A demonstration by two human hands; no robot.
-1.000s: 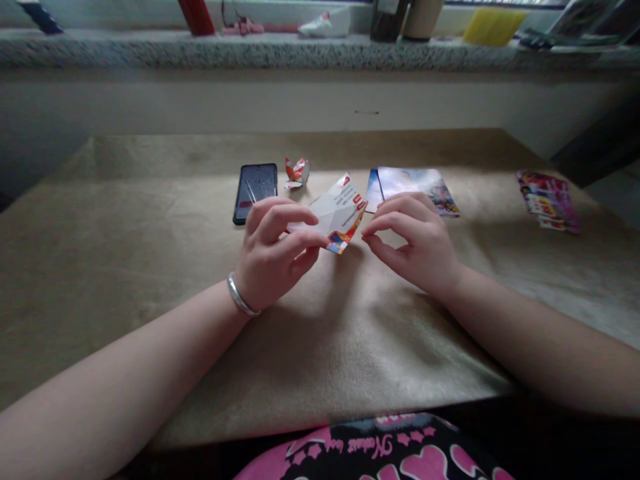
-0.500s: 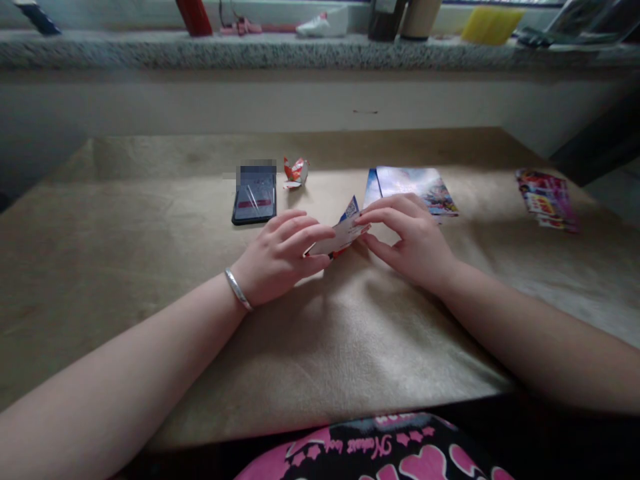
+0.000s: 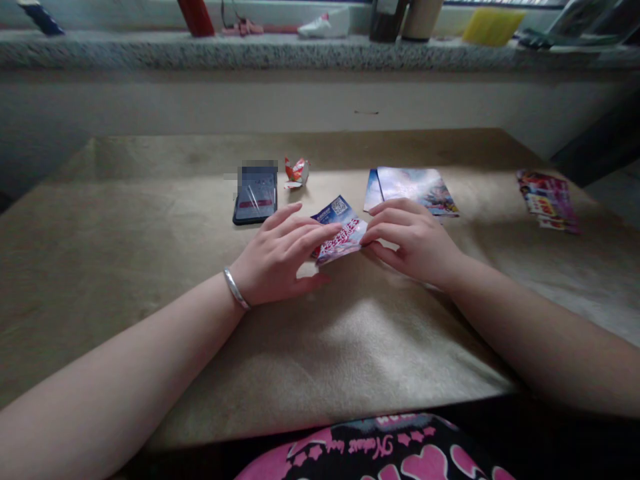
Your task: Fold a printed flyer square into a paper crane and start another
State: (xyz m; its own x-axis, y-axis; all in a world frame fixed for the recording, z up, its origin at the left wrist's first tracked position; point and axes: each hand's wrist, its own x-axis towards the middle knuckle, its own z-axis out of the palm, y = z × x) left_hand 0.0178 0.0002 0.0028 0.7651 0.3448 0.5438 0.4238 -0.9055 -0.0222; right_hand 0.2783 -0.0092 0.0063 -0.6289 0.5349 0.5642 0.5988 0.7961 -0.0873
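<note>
We press our left hand [image 3: 277,257] flat, fingers open, on the leaflet [image 3: 350,235], which lies on the worktop [image 3: 150,220] just right of the phone [image 3: 255,195] and a little nearer us. Our right hand [image 3: 417,240] pinches the leaflet's right edge.

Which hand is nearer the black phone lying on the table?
Left. The left hand rests just nearer the camera than the phone, not touching it; the right hand sits farther right, past the folded leaflet.
</note>
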